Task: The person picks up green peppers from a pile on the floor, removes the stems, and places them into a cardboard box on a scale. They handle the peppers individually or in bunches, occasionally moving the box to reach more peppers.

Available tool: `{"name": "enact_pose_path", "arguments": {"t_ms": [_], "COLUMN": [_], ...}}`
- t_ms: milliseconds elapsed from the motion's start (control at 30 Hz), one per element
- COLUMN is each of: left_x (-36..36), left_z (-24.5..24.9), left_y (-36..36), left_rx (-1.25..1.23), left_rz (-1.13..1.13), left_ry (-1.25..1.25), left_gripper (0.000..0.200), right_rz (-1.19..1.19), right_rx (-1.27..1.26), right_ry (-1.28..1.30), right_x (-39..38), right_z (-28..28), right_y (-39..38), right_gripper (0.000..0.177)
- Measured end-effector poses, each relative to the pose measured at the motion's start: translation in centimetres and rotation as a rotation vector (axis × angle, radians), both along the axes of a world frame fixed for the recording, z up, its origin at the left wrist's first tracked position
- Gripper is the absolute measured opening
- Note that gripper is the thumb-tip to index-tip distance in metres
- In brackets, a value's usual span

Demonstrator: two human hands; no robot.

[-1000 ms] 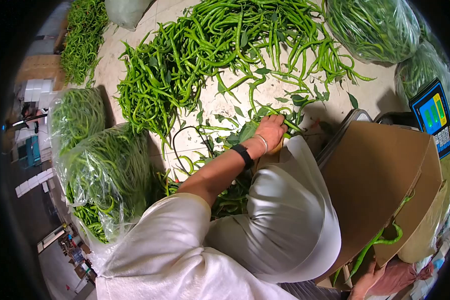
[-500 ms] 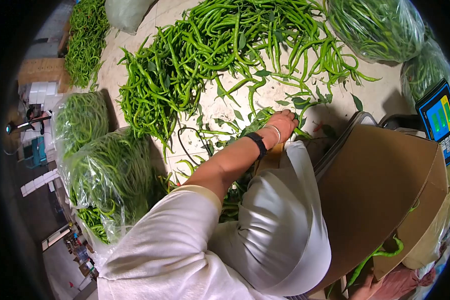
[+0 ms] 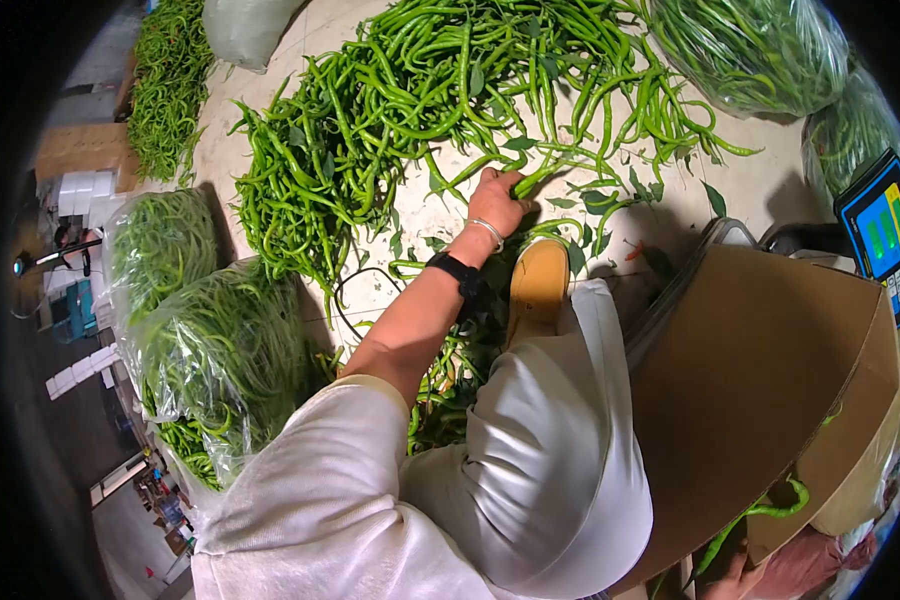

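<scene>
My left hand (image 3: 502, 202), with a bracelet and a black watch at the wrist, reaches down over the floor in the middle. Its fingers are closed on green chili peppers (image 3: 542, 178) that stick out to the right. The large pepper pile (image 3: 400, 90) lies just above and left of this hand. Low at the right, my right hand (image 3: 732, 580) shows only in part at the frame's bottom edge, beside the cardboard box. Long green peppers (image 3: 722, 538) rise from its fingers, which are partly hidden.
Clear bags of peppers stand at the left (image 3: 220, 350) and upper right (image 3: 755, 50). A tan shoe (image 3: 540, 285) and my bent knee are beside the left arm. An open cardboard box (image 3: 760, 380) and a scale display (image 3: 882, 230) are at the right. Loose leaves dot the floor.
My left hand has moved up and left from beside the shoe, and its fingers are now on peppers nearer the pile. The shoe shows more fully. My right hand has barely moved.
</scene>
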State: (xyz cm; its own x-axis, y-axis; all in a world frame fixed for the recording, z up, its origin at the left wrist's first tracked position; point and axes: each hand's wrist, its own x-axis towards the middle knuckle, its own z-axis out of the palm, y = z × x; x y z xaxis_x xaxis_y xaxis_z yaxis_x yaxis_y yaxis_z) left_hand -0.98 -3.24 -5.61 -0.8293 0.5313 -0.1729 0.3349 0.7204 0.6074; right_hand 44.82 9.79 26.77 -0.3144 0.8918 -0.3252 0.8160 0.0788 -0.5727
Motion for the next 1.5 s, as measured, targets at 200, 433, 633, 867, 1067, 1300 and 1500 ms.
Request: {"name": "enact_pose_path", "arguments": {"t_ms": [200, 433, 633, 867, 1067, 1300, 1500], "left_x": [0.0, -1.6, -0.4, 2.6, -6.0, -7.4, -7.7], "left_z": [-0.3, -0.3, -2.9, 5.6, 1.5, -2.5, -2.7], "left_y": [-0.5, -2.6, -1.1, 0.1, -5.6, -4.3, -3.7], "left_rx": [0.375, 0.078, -0.381, 0.157, -0.111, -0.648, -0.469], "left_rz": [-0.012, 0.287, 0.263, -0.103, 0.381, 0.217, 0.419], "left_ry": [-0.796, -0.159, -0.13, -0.122, -0.046, 0.011, 0.128], "left_gripper": [0.024, 0.039, 0.035, 0.028, 0.052, 0.058, 0.036], "right_rz": [-0.03, -0.048, -0.025, -0.56, -0.534, -0.134, -0.034], "right_rx": [0.049, 0.047, 0.079, -0.331, -0.346, -0.234, -0.195], "right_ry": [0.002, 0.006, -0.01, 0.108, 0.064, -0.047, -0.146], "right_x": [0.5, 0.6, 0.1, 1.4, 0.0, 6.1, 2.8], "right_z": [-0.6, -0.7, -0.6, -1.0, 0.0, -1.8, -0.3], "right_y": [-0.1, -0.3, -0.2, 0.4, 0.0, 0.9, 0.2], "right_gripper": [0.033, 0.032, 0.031, 0.04, 0.045, 0.041, 0.038]}}
